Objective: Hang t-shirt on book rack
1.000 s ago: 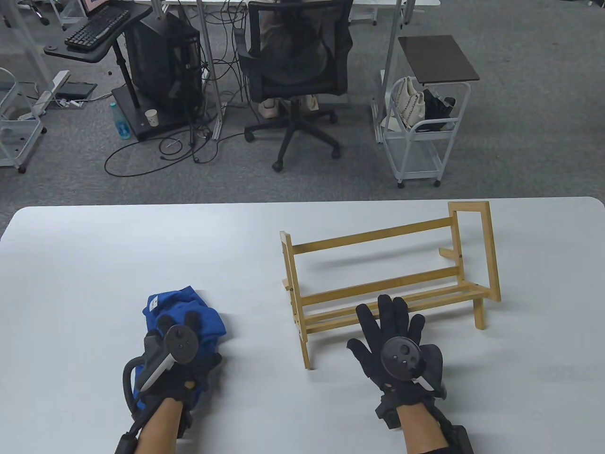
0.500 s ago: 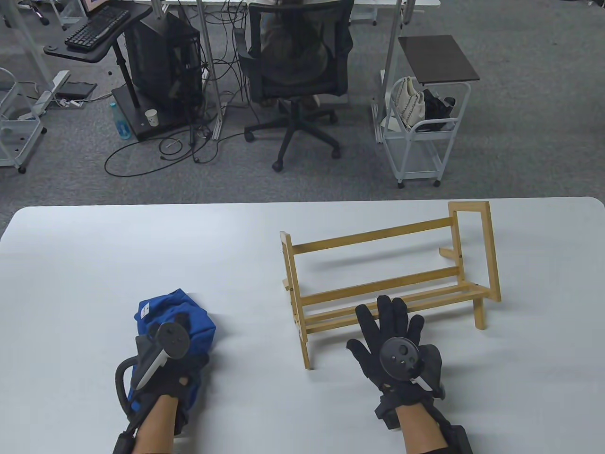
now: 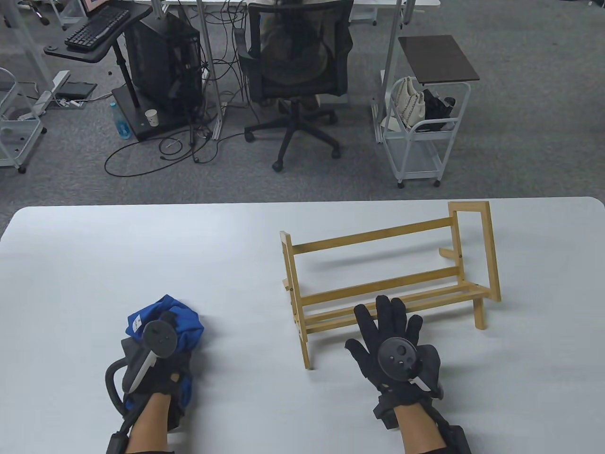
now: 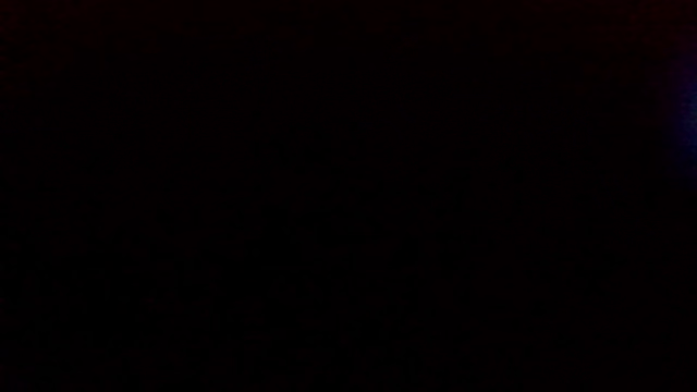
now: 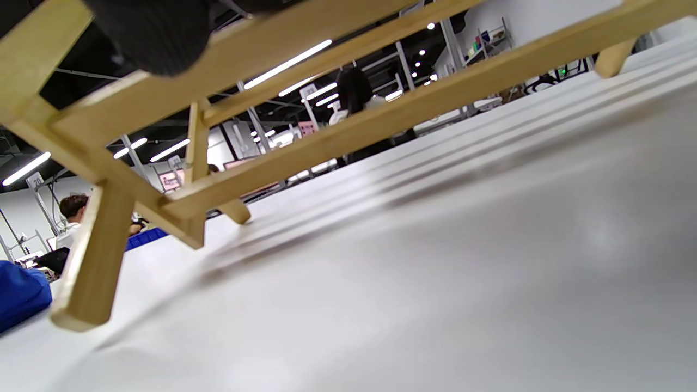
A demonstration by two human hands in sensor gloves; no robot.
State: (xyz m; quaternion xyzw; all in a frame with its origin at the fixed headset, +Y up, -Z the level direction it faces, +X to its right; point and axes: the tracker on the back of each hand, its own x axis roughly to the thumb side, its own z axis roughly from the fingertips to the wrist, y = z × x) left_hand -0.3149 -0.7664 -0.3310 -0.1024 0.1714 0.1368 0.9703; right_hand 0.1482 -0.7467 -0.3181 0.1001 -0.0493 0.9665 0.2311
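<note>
Left hand (image 3: 158, 364): lower left of table view, lay on the bunched blue shirt (image 3: 186, 321); fingers hidden in the cloth, so grip could not be told.
Shirt: crumpled on the counter (image 3: 94, 265), well apart from the rack (image 3: 378, 279).
Right hand (image 3: 394, 345): lower right, fingers (image 3: 387, 309) spread, lying over the rack's front low rails, not clamped on anything.
Rack: upright at centre right of the counter, bare wood.
Left wrist view: black, nothing readable.
Right wrist view: rack (image 5: 305, 130) rails close overhead, shirt (image 5: 22, 294) at left edge.

Left hand (image 3: 156, 364) curled shut; right hand (image 3: 394, 343) flat, fingers spread.
</note>
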